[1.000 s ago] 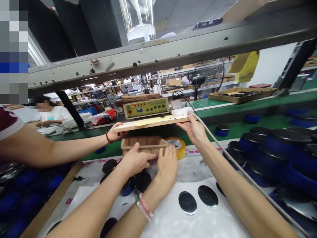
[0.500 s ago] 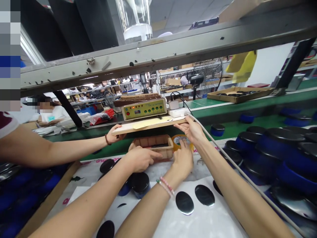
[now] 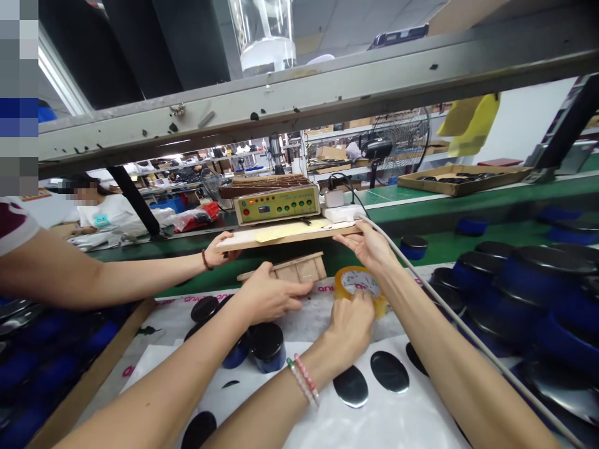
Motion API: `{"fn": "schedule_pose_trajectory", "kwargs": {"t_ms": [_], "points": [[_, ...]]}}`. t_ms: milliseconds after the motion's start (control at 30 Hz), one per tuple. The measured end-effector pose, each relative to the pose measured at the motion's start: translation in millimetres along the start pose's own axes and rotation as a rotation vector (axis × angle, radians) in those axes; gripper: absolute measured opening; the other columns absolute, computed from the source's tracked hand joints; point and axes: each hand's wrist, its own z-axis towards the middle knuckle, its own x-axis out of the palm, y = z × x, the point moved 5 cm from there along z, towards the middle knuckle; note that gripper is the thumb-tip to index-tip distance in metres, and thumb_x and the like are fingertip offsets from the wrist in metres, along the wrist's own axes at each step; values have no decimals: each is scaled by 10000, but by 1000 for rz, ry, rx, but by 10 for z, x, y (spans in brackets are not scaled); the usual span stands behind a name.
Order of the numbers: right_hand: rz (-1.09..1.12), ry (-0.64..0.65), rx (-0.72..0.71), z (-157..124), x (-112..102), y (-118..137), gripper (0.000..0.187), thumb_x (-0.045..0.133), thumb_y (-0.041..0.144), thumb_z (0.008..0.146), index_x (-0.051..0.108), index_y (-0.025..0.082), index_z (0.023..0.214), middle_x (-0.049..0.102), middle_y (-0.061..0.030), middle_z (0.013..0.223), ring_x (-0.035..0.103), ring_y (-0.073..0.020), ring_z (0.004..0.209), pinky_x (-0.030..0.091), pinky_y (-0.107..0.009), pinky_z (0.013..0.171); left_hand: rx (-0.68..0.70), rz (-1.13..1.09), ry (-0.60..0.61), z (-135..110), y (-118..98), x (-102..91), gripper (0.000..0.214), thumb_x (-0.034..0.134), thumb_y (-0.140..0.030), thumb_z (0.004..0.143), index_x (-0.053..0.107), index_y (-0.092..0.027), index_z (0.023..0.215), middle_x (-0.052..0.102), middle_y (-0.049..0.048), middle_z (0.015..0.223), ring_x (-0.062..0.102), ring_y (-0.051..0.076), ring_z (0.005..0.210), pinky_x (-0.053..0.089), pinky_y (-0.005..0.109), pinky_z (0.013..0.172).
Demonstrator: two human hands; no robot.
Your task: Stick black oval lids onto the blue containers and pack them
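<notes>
My left hand is closed at the near side of a tan basket, thumb toward its top and fingers along the front. The basket is tilted, and its inside is hidden. On the bench, a yellow roll of packing tape stands under my right hand, which wears bead bracelets and has its fingers hooked on the roll. Above both, two other people's hands, one at the left and one at the right, hold up a board with a control box on it.
Blue jars with black lids crowd the right side, with more at the far left. Black discs lie on the white sheet. A white cable runs down from the power strip. A metal shelf beam crosses above.
The basket has tipped, so its inside no longer shows. My right hand has drawn the tape roll nearer and to the right. The board is held up as before.
</notes>
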Motion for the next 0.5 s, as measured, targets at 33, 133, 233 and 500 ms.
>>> {"fn": "schedule_pose_trajectory", "kwargs": {"t_ms": [33,133,233,500], "points": [[-1,2,3,-3,1,5,155,417,119,908,494,152,777,601,-38,703,659,-149,677,601,-275,610,9,9,20,-8,-7,31,647,426,-428,756,361,-32,1263,395,20,779,529,167,715,447,207,647],[2,5,9,-15,3,18,158,411,104,901,496,153,778,592,-34,701,657,-148,670,600,-280,615,28,90,56,19,-5,46,601,405,-413,779,386,-46,1255,399,29,808,543,158,768,445,195,665],[7,9,18,-10,-1,12,136,423,104,893,505,148,794,591,-42,705,657,-150,661,598,-279,612,20,222,55,97,40,-42,582,424,-421,757,428,-51,1206,410,27,783,548,172,785,450,217,633],[17,11,27,46,-11,0,130,400,120,906,506,147,836,613,-56,728,667,-169,691,600,-306,604,60,354,-43,170,118,-224,463,370,-312,742,462,-177,1175,481,60,776,536,227,787,479,297,638]]}}
